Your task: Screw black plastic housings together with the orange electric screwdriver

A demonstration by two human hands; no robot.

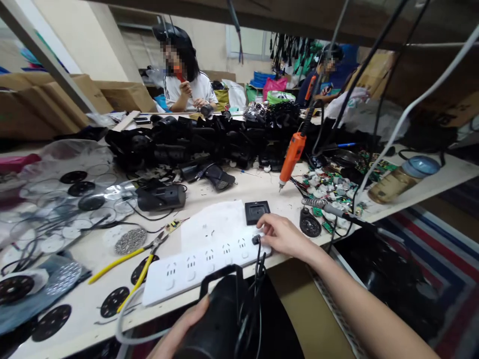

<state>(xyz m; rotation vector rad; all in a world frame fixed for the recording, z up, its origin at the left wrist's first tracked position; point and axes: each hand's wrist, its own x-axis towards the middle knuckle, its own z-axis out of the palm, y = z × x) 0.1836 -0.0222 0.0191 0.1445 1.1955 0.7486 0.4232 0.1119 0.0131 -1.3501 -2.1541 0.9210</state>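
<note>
My left hand [178, 330] grips a black cylindrical lamp body [219, 319] with a handle, held below the bench's front edge. A black cord [259, 269] runs from it up to a black plug [256, 240] in the last socket of a white power strip [198, 267]. My right hand [281, 235] rests on the strip's right end, fingers curled and pinched at that plug.
Yellow-handled pliers [127, 259] lie left of the strip beside black and silver discs [129, 240]. An orange electric screwdriver [293, 154] hangs over the bench. A heap of black housings [209, 139] fills the middle. Circuit boards [333, 192] lie at right. Two other people work across the bench.
</note>
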